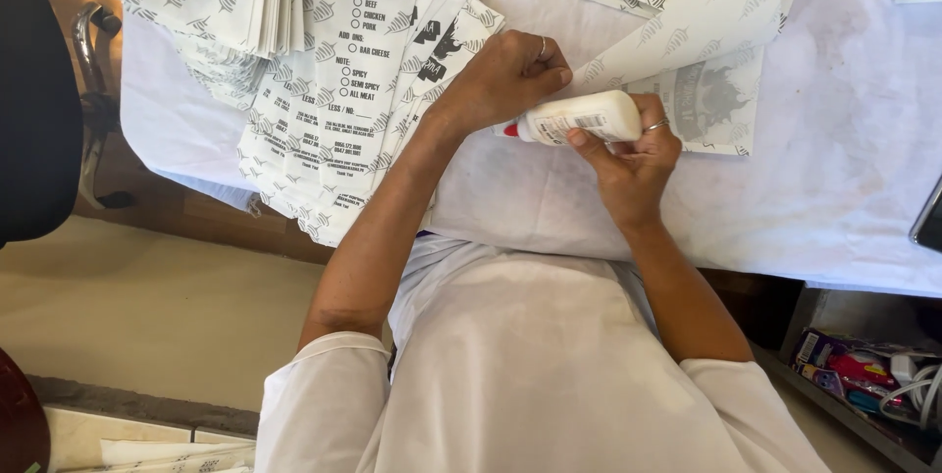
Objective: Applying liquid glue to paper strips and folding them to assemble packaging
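Note:
My right hand (633, 154) grips a white glue bottle (579, 118) that lies sideways, its red tip pointing left. My left hand (505, 76) is curled at that red tip, fingers closed around the cap end. Both hands hover over a white cloth-covered table (834, 169). Just behind the bottle lies a printed white paper bag (706, 71) with its flap folded open. A fanned stack of similar printed paper bags (353, 90) lies to the left of my left hand.
More printed bags are piled at the table's far left (211, 2) and along the top edge. A dark chair back (34, 90) stands at the left. A shelf with packets and cables (868, 370) sits under the table at the right.

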